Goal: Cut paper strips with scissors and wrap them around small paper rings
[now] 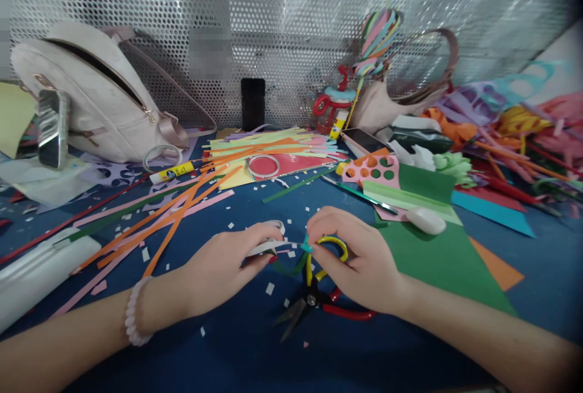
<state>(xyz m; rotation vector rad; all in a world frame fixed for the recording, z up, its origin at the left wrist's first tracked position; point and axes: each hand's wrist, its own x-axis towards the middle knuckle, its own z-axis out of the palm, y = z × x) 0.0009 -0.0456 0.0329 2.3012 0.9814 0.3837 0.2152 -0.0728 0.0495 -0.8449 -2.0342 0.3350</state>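
A: From the head camera, what are the hands doing?

B: The left hand pinches a roll of white tape shut between thumb and fingers. The right hand is closed on a small teal paper piece, steadying it where the tape's end meets it.

A: Anything beneath?

B: The scissors lie under the right hand, near centre; paper strips far left.

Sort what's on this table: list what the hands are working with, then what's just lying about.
In hand:
- left hand on the white tape roll
- right hand pinching a small teal paper piece
- scissors beneath the right hand

Lying about:
- glue stick
- pale bag
- black phone
- green paper sheet
- orange paper strips
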